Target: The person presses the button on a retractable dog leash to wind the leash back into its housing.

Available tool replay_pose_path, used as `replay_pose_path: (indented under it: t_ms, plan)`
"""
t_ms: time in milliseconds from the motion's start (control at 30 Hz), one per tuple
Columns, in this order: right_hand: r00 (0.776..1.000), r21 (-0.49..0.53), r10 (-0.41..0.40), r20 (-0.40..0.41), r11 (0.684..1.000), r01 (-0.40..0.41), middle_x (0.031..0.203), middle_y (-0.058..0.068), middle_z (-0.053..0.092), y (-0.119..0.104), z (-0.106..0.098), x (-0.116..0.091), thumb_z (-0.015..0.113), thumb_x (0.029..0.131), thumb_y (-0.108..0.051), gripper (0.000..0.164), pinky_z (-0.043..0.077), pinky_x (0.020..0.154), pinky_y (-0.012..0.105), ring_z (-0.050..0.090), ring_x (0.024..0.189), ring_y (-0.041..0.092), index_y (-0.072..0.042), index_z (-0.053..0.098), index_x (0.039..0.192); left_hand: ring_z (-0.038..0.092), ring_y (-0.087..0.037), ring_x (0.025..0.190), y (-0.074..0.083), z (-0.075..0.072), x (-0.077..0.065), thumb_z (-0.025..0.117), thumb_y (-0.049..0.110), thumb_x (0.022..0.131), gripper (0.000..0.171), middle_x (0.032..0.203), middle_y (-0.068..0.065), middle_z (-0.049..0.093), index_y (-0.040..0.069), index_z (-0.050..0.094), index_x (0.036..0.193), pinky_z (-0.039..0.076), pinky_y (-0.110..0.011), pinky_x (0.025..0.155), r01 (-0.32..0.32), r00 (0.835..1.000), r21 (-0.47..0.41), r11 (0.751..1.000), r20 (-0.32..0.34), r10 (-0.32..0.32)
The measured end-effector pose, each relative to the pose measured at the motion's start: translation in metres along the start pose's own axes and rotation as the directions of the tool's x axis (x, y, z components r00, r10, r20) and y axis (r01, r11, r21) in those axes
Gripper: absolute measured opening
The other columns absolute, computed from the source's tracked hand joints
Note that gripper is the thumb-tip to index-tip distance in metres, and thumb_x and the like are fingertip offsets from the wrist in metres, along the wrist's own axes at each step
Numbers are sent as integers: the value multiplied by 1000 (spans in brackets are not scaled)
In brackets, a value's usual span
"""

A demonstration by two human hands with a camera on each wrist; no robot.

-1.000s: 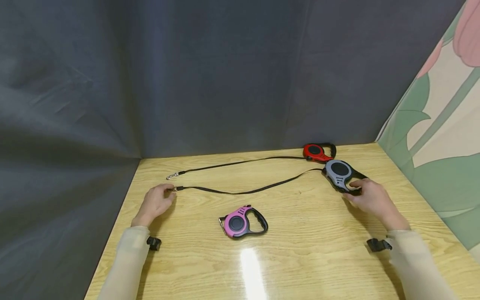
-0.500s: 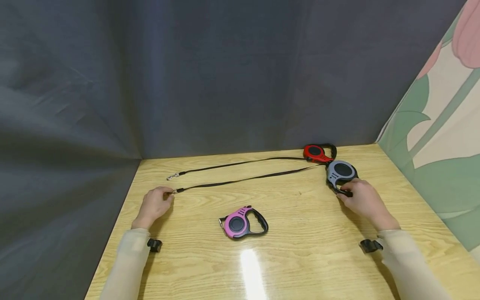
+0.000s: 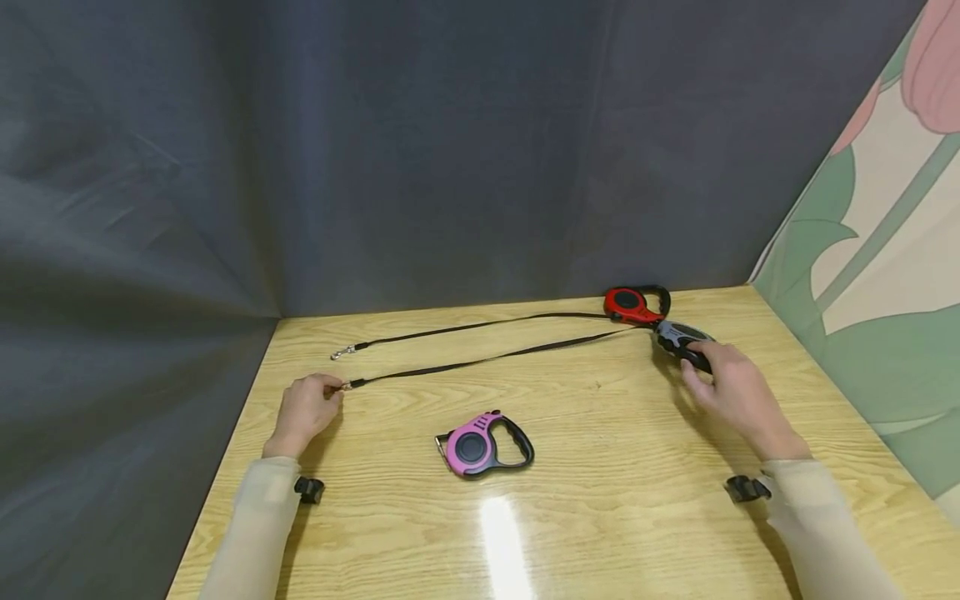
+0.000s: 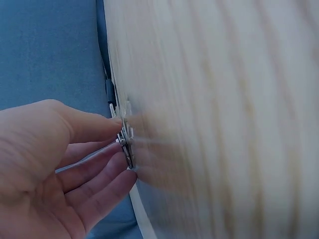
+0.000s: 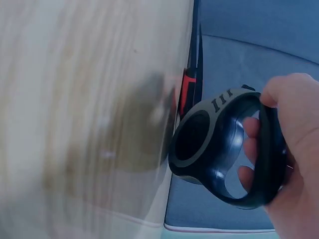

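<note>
At the right, my right hand point(image 3: 738, 396) holds a grey retractable dog leash point(image 3: 670, 333) by its black handle. The casing is tilted up on edge; in the right wrist view my fingers curl through the handle loop point(image 5: 269, 154). From it a thin black strap point(image 3: 480, 359) runs left, stretched nearly straight. My left hand point(image 3: 302, 412) pinches the metal clip point(image 4: 124, 144) at the strap's far end between thumb and fingers, low at the tabletop. A pink retractable leash point(image 3: 472, 448) lies flat between my hands, nearer to me.
A red retractable leash point(image 3: 628, 305) lies at the back right, right behind the grey one. Its strap point(image 3: 480, 325) extends left to a silver clip point(image 3: 344, 352). A dark curtain point(image 3: 450, 167) closes off the back and left; a floral panel point(image 3: 877, 275) stands right.
The grey leash has turned from lying flat to standing tilted on its edge in my right hand. Its strap went from curved and slack to nearly straight. My left hand has barely moved.
</note>
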State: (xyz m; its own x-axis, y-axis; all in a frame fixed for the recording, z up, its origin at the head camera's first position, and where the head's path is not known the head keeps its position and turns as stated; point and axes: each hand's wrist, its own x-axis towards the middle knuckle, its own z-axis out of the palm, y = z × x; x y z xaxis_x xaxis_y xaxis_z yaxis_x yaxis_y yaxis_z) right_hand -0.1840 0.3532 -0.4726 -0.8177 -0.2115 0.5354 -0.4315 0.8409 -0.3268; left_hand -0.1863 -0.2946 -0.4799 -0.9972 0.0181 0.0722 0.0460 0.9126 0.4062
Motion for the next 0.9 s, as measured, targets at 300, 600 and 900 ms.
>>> replay_pose_path:
  t_ms: [300,600,900]
  plan:
    - [981,-9,128,-147,991,-130,95,31,74,-1,-2,2,73,90,-15,27,47,73,65,66,85,51,7,73,107,76,-36,91,-1,0,0,72,10,99,19,104,-18,81,0,81,113,59,-56,81,-9,1000,41,999,-12,10]
    - [955,-87,142,-261,982,-169,72,22,71,2,-6,3,83,83,-32,35,36,55,46,60,62,43,2,73,79,71,-28,80,-4,-5,-2,74,18,101,13,101,-14,79,7,81,102,56,-47,68,34,996,58,998,83,-39]
    - [939,-95,213,-269,965,-246,61,19,64,5,-7,1,89,76,-38,41,28,48,34,52,48,34,-2,69,71,57,-25,84,1,-12,-6,61,28,109,26,105,-12,69,6,73,105,46,-44,75,60,944,114,992,315,-93]
